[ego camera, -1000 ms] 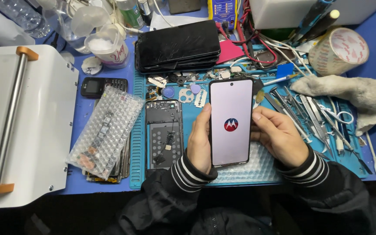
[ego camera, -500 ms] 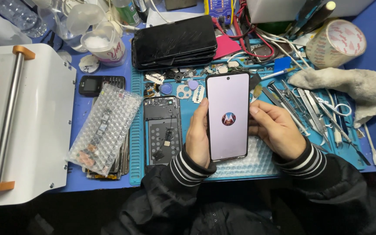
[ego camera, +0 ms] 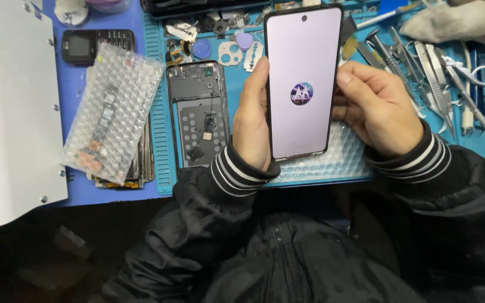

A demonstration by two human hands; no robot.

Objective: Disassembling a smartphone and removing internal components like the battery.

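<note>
While both hands grip it, the smartphone [ego camera: 301,84] stands between them above the teal work mat [ego camera: 161,112], its lit pale screen facing up toward the camera and showing a small round emblem at mid-screen. Left hand [ego camera: 252,120]: wrapped along the phone's left long edge, thumb lying up that edge, the remaining fingers hidden behind the body. Right hand [ego camera: 374,106]: closed against the right long edge, fingertips curled onto the rim at about mid-height. Both hands are thus clamped on the phone, one per side, and neither is visibly nearer than the other. The phone's long axis runs away from the person, camera hole at the far end, lower end nearest the striped cuffs; it tilts only slightly toward the right hand at the top.

Just outboard of the left hand lies an opened phone frame [ego camera: 198,115], its inner parts exposed, flat on the mat. Farther out on that side, a bubble-wrap pouch [ego camera: 113,112] rests over a stack of flat parts on the blue surface [ego camera: 77,73], with a small keypad phone [ego camera: 94,45] beyond it and a white machine housing [ego camera: 7,112] outermost. Outboard of the right hand, tweezers and other metal tools [ego camera: 433,62] lie in a row, well apart from the phone.
</note>
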